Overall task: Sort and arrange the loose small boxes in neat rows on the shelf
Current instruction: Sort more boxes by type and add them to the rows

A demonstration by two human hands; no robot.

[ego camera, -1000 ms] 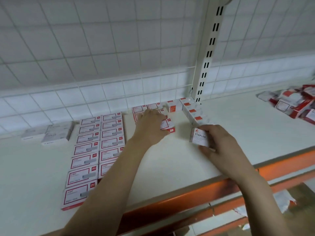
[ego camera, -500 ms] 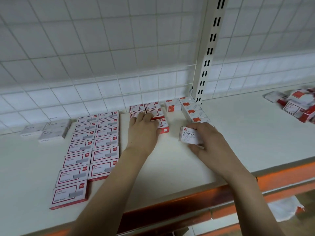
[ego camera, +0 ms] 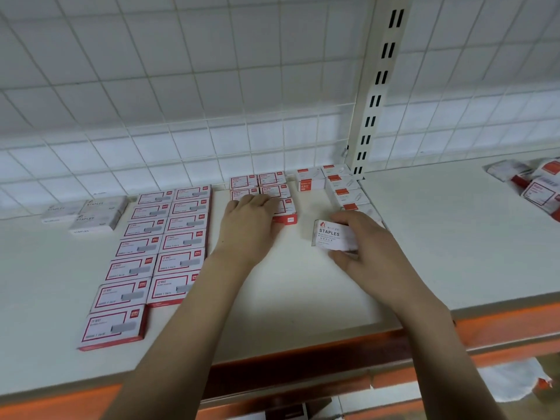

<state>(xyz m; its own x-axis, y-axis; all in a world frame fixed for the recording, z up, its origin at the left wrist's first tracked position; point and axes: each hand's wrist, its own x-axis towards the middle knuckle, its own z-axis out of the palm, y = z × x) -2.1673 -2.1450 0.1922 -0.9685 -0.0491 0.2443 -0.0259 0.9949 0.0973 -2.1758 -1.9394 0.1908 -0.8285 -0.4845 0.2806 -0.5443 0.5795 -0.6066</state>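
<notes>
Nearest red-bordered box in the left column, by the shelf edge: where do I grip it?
Pinch the box across its near and far edges, coming from above. It lies flat, its right side and near edge are free, and only the far edge meets the next box.

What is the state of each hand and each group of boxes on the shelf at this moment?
left hand: flat, palm down on the small red-framed boxes
right hand: gripping the STAPLES box
STAPLES box: held, tilted up
small red-framed boxes: short rows, partly covered
large red-framed boxes: two neat columns, lying flat
orange-labelled boxes: lined up by the upright
grey boxes: grouped far left
loose boxes: unsorted heap, far right
</notes>
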